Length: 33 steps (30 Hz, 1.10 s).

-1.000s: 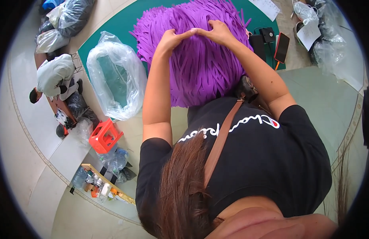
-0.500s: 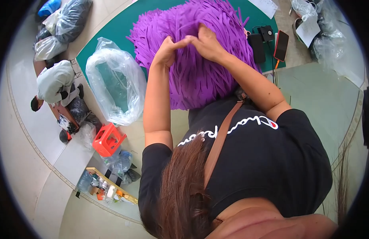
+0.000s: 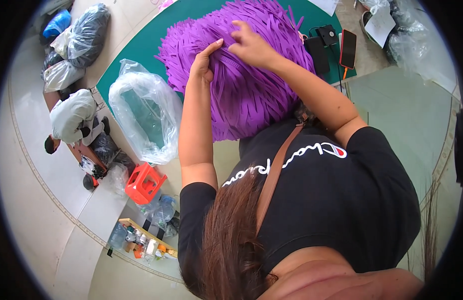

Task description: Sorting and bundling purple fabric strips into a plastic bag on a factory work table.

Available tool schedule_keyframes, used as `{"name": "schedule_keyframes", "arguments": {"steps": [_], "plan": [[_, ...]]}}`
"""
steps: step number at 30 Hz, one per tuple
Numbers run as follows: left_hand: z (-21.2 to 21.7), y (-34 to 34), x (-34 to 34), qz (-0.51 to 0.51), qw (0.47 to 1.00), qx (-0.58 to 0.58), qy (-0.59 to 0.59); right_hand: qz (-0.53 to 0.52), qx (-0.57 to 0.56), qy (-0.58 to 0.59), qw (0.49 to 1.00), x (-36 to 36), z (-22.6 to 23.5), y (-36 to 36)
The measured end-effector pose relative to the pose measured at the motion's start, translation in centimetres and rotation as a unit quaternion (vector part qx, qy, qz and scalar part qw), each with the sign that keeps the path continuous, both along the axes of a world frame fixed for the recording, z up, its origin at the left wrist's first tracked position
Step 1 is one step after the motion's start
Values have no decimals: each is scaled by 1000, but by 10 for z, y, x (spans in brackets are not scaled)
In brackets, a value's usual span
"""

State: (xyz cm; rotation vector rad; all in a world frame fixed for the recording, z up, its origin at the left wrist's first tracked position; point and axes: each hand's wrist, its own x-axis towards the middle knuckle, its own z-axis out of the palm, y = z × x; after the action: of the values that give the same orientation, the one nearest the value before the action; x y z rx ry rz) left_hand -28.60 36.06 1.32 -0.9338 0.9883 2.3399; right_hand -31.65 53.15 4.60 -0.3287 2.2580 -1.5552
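Observation:
A big heap of thin purple strips, soft-looking and with pointed ends, fills the near part of the table up against my body. My left hand is on the upper left of the heap, thumb stretched along a bunch of strips and the fingers partly hidden under it. A ridged band runs through the strips beside that thumb. Just to the right, my right hand is over the heap with its fingers bent and apart; I see no strip held in it. A clear plastic bag lies spread open left of the heap.
The green table also carries a dark box-like device, a charger and a phone on a cable at right. A red stool stands at lower left. Beyond it, another person bends near filled bags.
My right hand has come away from the left one, and its fingers have spread. My left hand stays at the strips, its thumb now pointing up and right. The view has shifted slightly.

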Motion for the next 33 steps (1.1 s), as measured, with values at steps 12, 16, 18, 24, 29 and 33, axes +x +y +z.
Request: {"name": "schedule_keyframes", "arguments": {"steps": [12,16,18,24,29,33], "plan": [[0,8,-11,33,997,-52,-48,-50,163,-170,971,-11,-41,42],[5,10,-11,8,997,-63,-53,-134,155,-128,970,-17,-37,24],[7,11,-10,-10,997,-76,-25,-112,138,-159,971,-20,-39,19],[17,10,-1,-202,952,-202,106,-62,10,-285,956,-21,-34,17],[4,27,-7,-172,937,-254,168,-6,-15,-168,986,-3,-16,10],[16,30,-4,-50,957,-170,229,76,131,31,988,1,17,5]]}}
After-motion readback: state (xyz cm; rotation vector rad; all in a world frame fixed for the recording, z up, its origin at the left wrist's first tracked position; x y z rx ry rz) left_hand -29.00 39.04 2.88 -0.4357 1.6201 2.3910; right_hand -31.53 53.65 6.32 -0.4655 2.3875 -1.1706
